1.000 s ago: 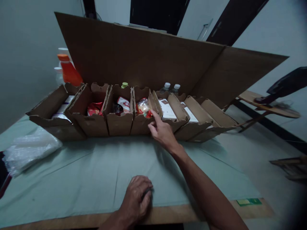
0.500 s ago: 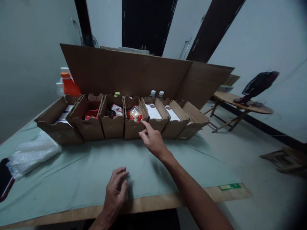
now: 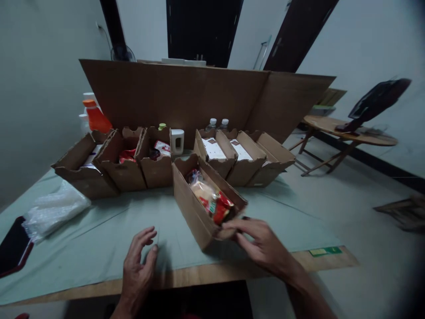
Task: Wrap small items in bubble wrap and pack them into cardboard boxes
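A narrow cardboard bin (image 3: 191, 206) with red and yellow snack packets (image 3: 212, 201) in it stands out from the row, angled toward me on the pale green table cloth (image 3: 99, 230). My right hand (image 3: 260, 243) grips the bin's near end. My left hand (image 3: 139, 261) hovers open over the cloth by the table's front edge, left of the bin, holding nothing. The other cardboard bins (image 3: 126, 164) stay lined up at the back.
A tall cardboard sheet (image 3: 186, 95) stands behind the row. A white container (image 3: 177, 141) shows in the gap, with an orange bottle (image 3: 95, 117) and small bottles (image 3: 212, 124) behind. A plastic bag (image 3: 53, 208) lies at left. A round wooden table (image 3: 348, 128) stands at right.
My right hand took hold of the snack bin and pulled it out of the row toward me. My left hand lifted off the cloth and opened.
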### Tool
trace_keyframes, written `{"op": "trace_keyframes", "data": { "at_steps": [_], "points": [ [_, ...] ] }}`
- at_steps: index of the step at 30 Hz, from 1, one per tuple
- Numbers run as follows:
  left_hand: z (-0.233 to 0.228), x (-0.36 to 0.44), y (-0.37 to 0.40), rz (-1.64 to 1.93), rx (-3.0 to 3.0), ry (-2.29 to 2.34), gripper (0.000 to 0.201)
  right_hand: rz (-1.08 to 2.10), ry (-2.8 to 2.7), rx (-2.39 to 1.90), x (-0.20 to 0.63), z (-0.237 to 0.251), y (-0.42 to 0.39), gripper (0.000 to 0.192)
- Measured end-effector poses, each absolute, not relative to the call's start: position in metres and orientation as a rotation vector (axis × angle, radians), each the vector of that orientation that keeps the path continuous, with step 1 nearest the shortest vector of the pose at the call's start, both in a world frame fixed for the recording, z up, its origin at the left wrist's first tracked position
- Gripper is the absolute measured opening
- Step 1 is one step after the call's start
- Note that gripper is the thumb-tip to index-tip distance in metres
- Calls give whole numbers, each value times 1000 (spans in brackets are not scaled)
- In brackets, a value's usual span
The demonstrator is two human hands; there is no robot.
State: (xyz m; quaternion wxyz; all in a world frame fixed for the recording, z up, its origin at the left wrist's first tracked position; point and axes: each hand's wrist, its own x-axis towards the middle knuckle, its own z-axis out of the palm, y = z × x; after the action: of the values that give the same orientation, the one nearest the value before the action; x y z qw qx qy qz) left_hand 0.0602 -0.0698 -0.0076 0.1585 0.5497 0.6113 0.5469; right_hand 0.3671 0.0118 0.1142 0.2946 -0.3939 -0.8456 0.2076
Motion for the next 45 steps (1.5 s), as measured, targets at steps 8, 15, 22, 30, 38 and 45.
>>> {"op": "trace_keyframes", "data": {
  "at_steps": [8, 15, 22, 30, 38, 45],
  "points": [
    [5, 92, -20, 1304, 1537, 1398, 77, 527, -1518, -1556, 443, 37, -63, 53],
    [-13, 82, -28, 1444, 1223, 1649, 47, 680, -1830, -1419, 366, 19, -18, 51],
    [-30, 20, -52, 1463, 1058, 1886, 50, 628, -1894, -1140, 358, 81, 75, 51],
    [-16, 38, -46, 1364, 1095, 1893, 54, 381, -1910, -1287, 351, 114, 169, 57],
    [-10, 17, -46, 1244, 1193, 1868, 49, 996, -2062, -1236, 344, 42, 40, 46],
    [-8, 58, -17, 1264, 1400, 1707, 50, 839, -1830, -1484, 343, 10, 61, 31]
  ]
}}
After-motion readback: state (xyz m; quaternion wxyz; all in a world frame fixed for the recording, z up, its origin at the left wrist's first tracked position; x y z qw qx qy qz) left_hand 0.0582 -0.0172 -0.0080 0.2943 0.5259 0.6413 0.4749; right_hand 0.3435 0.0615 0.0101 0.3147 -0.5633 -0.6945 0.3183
